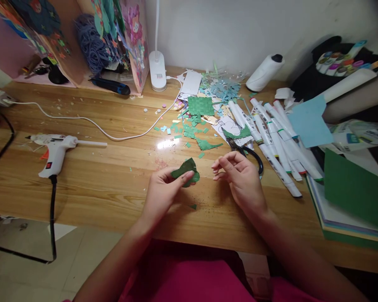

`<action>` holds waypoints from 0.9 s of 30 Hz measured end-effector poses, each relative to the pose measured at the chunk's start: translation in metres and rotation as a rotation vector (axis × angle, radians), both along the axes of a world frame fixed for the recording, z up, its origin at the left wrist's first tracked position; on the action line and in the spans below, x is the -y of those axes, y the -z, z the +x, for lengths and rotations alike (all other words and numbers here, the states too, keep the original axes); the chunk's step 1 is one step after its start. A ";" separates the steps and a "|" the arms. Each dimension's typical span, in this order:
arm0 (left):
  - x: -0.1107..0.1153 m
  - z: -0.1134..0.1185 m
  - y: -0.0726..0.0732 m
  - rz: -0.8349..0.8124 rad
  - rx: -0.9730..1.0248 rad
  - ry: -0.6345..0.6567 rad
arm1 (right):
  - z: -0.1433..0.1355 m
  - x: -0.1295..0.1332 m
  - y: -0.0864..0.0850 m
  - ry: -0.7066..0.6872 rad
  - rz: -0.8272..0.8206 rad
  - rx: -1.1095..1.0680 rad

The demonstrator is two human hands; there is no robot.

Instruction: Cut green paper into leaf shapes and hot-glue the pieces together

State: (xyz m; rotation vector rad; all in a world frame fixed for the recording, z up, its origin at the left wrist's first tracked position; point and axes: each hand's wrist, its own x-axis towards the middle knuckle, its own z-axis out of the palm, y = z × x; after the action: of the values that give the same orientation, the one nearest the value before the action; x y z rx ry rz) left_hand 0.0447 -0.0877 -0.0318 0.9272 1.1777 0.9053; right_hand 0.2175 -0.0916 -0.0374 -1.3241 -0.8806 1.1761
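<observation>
The left hand (165, 188) pinches a folded green paper piece (189, 172) above the bench (113, 184); the right hand (242, 180), fingers loosely curled, appears empty.

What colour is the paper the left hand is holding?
The paper in the left hand is green, best seen in the head view.

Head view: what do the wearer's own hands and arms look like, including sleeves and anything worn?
The left hand and right hand are gloveless, with no ring, watch or bracelet showing. The forearms are bare; magenta sleeves show at the lower edge, matching the top.
</observation>
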 end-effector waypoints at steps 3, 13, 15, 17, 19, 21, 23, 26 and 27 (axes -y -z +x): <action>0.000 -0.001 0.000 -0.004 -0.006 0.007 | 0.001 0.003 0.000 0.005 0.071 0.070; -0.001 0.001 0.000 -0.108 0.088 -0.055 | -0.007 0.011 -0.006 -0.077 0.109 0.084; -0.001 0.001 0.000 -0.101 0.097 -0.060 | -0.008 0.010 -0.007 -0.083 0.087 0.019; -0.001 0.001 0.000 -0.084 0.095 -0.063 | -0.007 0.009 -0.007 -0.103 0.049 0.028; 0.000 0.002 -0.001 -0.077 0.090 -0.057 | -0.006 0.009 -0.006 -0.153 0.002 0.068; 0.001 0.003 -0.002 -0.071 0.070 -0.046 | -0.005 0.009 -0.004 -0.225 -0.030 0.094; 0.003 0.004 -0.004 -0.050 0.039 -0.038 | -0.004 0.009 -0.003 -0.277 -0.039 0.120; 0.005 0.005 -0.004 -0.007 0.001 -0.036 | -0.005 0.008 -0.002 -0.302 -0.031 0.164; 0.005 0.005 -0.003 0.007 -0.005 -0.037 | -0.005 0.008 -0.003 -0.303 -0.032 0.173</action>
State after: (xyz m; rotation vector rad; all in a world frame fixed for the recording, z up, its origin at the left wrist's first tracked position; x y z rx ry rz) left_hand 0.0498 -0.0926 -0.0285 0.9165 1.1995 0.9383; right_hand 0.2121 -0.0997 -0.0347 -1.3652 -1.2253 1.3247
